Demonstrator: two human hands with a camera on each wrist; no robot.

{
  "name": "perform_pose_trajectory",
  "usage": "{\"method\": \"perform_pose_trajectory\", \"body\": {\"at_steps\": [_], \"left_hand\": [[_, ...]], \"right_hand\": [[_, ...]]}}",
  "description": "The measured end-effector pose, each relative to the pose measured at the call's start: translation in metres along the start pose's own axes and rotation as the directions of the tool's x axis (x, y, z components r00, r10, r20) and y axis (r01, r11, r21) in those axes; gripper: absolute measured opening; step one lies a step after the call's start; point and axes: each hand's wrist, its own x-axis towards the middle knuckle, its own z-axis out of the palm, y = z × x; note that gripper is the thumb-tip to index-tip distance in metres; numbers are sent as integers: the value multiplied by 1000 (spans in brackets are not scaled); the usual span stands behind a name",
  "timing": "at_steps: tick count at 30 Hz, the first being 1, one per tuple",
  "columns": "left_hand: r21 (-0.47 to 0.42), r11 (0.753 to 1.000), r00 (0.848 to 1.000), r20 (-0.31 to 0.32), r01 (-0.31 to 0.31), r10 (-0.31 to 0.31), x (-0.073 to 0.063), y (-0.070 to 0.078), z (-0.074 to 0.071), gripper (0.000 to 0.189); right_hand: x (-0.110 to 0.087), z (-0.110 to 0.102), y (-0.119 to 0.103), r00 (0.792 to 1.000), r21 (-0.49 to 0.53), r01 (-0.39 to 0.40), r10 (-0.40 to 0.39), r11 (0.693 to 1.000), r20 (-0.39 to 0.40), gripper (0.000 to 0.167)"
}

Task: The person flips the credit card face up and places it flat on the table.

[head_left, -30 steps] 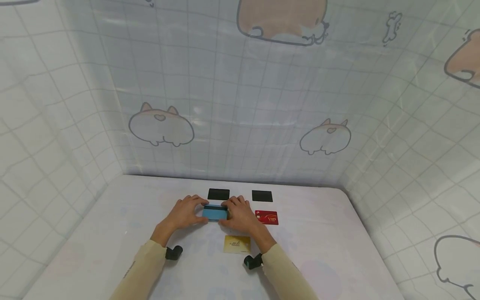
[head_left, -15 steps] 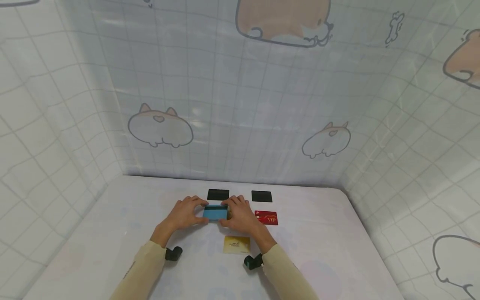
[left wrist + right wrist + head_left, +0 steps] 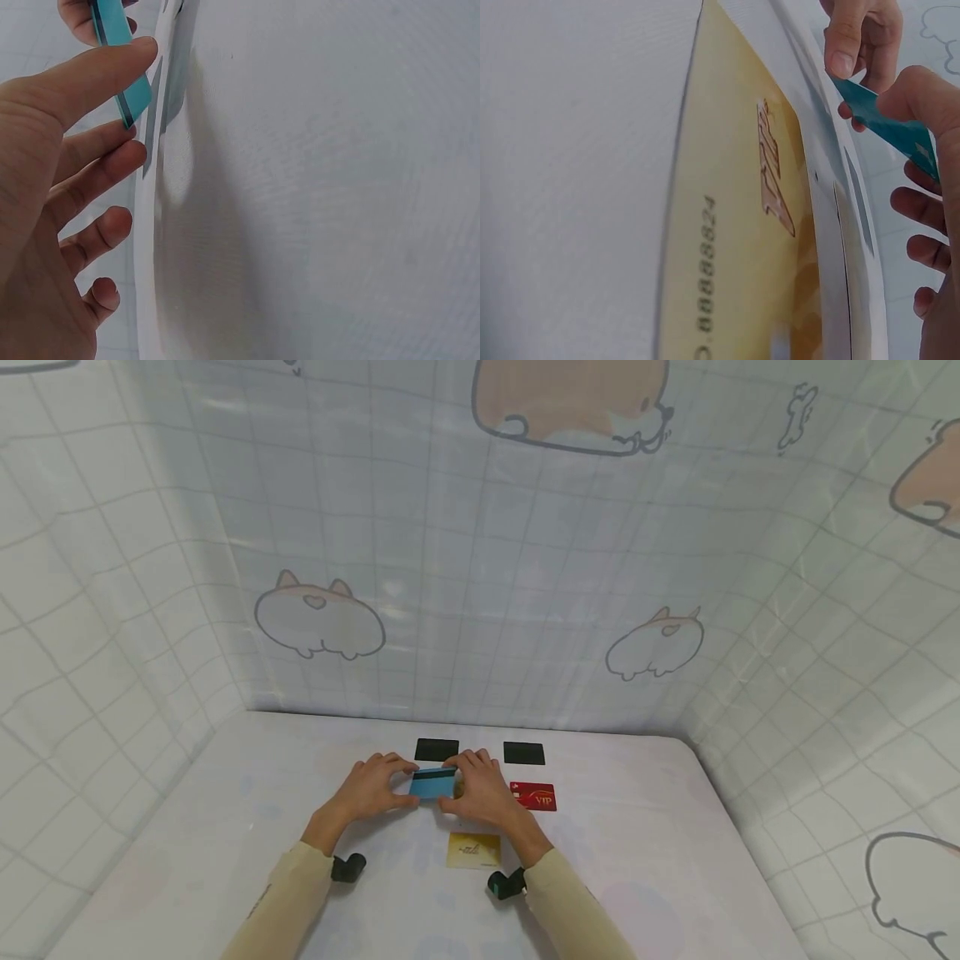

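A blue card (image 3: 432,785) with a dark stripe along its far long side is held between both hands. My left hand (image 3: 367,787) pinches its left end between thumb and fingers, as the left wrist view shows on the card (image 3: 136,97). My right hand (image 3: 483,792) grips the other end; in the right wrist view its thumb lies across the card (image 3: 870,112). A small gold patch shows beside the right palm, too small to identify. Close to the right wrist a gold card (image 3: 474,850) lies flat. A red VIP card (image 3: 534,796) lies just right of the right hand.
Two black cards, a left one (image 3: 437,749) and a right one (image 3: 524,752), lie beyond the hands near the far edge of the white table (image 3: 622,827). Grid-patterned curtains (image 3: 487,660) with cartoon dogs enclose the back and sides.
The blue card has shifted slightly to the right and tilted a little between the hands. Both hands stay in nearly the same place; the other cards lie unmoved.
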Motion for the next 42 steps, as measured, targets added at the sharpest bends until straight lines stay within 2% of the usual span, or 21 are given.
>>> {"method": "perform_pose_trajectory", "body": {"at_steps": [7,12,20,30,42], "left_hand": [[17,1000,1000,-16,0,0,5,-1,2,58],[23,1000,1000,-29,-6,6,8,-4,6,58],[22,1000,999,-32,-17,17,7,-2,7,58],[-6,999,999,-21,-39,39,4,2,7,56],[-19,999,999,9,-45,45,-1,8,3,56]], "right_hand": [[4,1,4,1000,31,-6,6,999,-3,57],[6,2,6,1000,93,-8,8,996,-4,57],[6,1,7,1000,159,-13,12,987,3,58],[6,1,6,1000,301,-1,-5,954,19,54],[0,-2,0,999,379,-25,11,925,39,54]]}}
